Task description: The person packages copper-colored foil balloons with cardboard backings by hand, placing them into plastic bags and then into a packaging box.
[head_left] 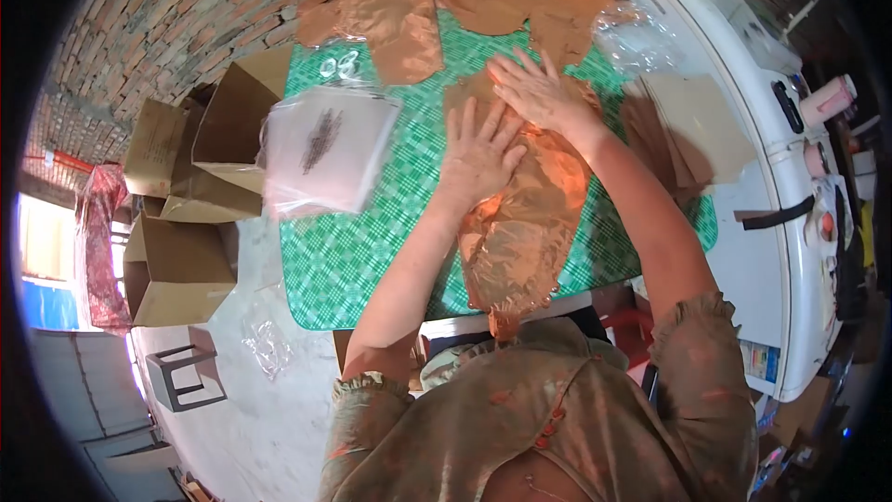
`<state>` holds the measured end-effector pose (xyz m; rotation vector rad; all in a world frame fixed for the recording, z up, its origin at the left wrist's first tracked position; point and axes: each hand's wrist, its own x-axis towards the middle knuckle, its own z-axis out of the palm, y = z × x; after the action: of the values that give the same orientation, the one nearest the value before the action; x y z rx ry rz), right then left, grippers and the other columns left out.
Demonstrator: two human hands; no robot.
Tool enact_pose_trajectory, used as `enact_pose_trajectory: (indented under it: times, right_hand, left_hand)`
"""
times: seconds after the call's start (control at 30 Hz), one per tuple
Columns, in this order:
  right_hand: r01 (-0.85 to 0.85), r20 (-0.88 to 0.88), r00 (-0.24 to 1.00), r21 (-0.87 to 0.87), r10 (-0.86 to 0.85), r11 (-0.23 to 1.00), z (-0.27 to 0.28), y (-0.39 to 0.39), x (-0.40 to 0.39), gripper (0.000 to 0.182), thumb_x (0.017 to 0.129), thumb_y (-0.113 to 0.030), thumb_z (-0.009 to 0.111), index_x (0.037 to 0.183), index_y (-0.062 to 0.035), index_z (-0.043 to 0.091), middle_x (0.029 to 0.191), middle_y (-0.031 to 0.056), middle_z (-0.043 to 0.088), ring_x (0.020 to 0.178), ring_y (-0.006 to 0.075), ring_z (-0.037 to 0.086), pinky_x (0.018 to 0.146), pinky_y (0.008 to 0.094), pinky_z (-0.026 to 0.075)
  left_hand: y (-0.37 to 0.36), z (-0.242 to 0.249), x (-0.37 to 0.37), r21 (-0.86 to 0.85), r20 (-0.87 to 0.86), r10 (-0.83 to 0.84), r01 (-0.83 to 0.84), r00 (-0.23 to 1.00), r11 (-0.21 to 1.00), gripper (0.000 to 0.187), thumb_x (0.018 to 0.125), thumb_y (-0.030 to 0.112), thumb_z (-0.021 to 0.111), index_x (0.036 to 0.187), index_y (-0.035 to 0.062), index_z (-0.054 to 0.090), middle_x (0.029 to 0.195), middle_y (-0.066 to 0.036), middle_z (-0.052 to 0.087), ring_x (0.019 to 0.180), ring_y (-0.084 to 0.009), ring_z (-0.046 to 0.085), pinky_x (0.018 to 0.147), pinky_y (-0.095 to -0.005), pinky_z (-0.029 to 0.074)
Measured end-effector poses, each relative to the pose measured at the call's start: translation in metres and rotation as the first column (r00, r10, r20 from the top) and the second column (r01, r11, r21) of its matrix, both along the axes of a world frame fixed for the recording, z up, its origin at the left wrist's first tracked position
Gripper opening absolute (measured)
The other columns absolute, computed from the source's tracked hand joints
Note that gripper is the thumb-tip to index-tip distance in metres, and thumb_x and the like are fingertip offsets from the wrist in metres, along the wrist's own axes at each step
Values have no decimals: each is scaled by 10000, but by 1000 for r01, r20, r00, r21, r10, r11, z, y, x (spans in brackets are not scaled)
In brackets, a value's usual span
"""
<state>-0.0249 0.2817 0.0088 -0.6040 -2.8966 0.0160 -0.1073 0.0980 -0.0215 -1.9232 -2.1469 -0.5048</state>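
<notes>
A shiny copper-coloured foil balloon (pixel 520 246), flat and wrinkled, lies on a table with a green checked cover (pixel 372 260). Its narrow tail end hangs at the near table edge, close to my body. My left hand (pixel 478 156) rests flat on its upper left part, fingers spread. Just beyond, on the upper part of the foil, my right hand (pixel 546 98) lies palm down with fingers stretched out. Neither hand grips anything. More flat copper foil pieces (pixel 404 14) are spread across the far edge of the table.
Left on the table is a stack of clear plastic bags (pixel 330 153). Crumpled clear plastic (pixel 639 37) and brown cardboard sheets (pixel 701 125) lie at right, beside a white appliance (pixel 790 223). Open cardboard boxes (pixel 181 265) and a small grey stool frame (pixel 189 379) stand left.
</notes>
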Motion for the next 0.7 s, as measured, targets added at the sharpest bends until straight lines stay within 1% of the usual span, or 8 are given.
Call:
enact_pose_trajectory:
  times: [0.07, 0.1, 0.2, 0.3, 0.4, 0.5, 0.6, 0.7]
  right_hand:
    - [121, -1, 992, 195, -123, 973, 4, 8, 15, 579, 1078, -397, 375, 1592, -131, 346, 1675, 50, 312, 1569, 298, 205, 1266, 574, 122]
    - [150, -263, 963, 320, -64, 936, -12, 21, 26, 539, 1029, -383, 482, 1464, -64, 498, 1558, 115, 453, 1465, 322, 376, 1193, 573, 279]
    - [351, -86, 935, 73, -345, 934, 4, 28, 59, 389, 972, -335, 570, 1208, -37, 649, 1278, 156, 607, 1255, 339, 516, 1056, 553, 387]
    - [311, -227, 941, 299, -250, 902, -20, 44, 81, 266, 944, -305, 601, 997, -60, 690, 1033, 125, 631, 1039, 330, 570, 902, 508, 447]
    - [383, -187, 919, 222, -347, 896, -30, 52, 76, 260, 951, -275, 594, 1028, -49, 698, 1048, 160, 656, 1041, 374, 600, 905, 497, 480]
    - [227, -261, 951, 224, -167, 948, -37, 66, 76, 233, 937, -256, 619, 968, -27, 651, 972, 196, 645, 902, 401, 617, 823, 512, 520]
    - [288, 14, 957, 61, -289, 956, 10, 42, 66, 236, 952, -237, 591, 931, -36, 714, 1102, 193, 671, 1000, 378, 652, 872, 467, 539]
    - [165, 42, 985, 59, -168, 985, 20, 46, 67, 237, 935, -254, 611, 918, -40, 712, 1054, 207, 680, 917, 366, 665, 804, 455, 551]
  left_hand:
    - [0, 3, -1, -45, -7, 8, -8, 1000, 999, 566, 1050, 524, 426, 1540, 244, 475, 1655, -82, 348, 1528, -448, 238, 1235, -631, 149]
    - [-1, 3, -1, -42, -23, 7, -8, 1000, 999, 571, 1054, 529, 414, 1554, 256, 454, 1650, -77, 359, 1527, -447, 241, 1236, -624, 150]
    - [-2, 2, -1, -32, -27, 5, -6, 1000, 999, 572, 1059, 530, 399, 1565, 265, 436, 1651, -74, 358, 1527, -447, 242, 1238, -621, 146]
    - [-2, 3, -1, -23, -28, 6, -7, 1000, 1000, 568, 1061, 534, 391, 1563, 271, 438, 1649, -70, 363, 1523, -451, 247, 1237, -623, 152]
    - [-2, 1, -2, -10, -29, 3, -4, 1000, 1000, 565, 1059, 534, 397, 1556, 269, 446, 1643, -71, 373, 1517, -457, 257, 1230, -630, 166]
    - [-2, 0, -3, -3, -31, 3, -3, 1000, 1000, 562, 1058, 534, 403, 1550, 267, 454, 1637, -72, 382, 1510, -462, 267, 1223, -637, 183]
    - [-1, 0, -3, -11, -34, 7, -7, 999, 1000, 562, 1057, 537, 405, 1548, 268, 457, 1637, -72, 383, 1510, -464, 266, 1223, -638, 184]
    - [-2, 2, -2, -19, -31, 6, -6, 1000, 1000, 563, 1058, 541, 402, 1549, 272, 453, 1641, -69, 375, 1516, -461, 255, 1229, -632, 177]
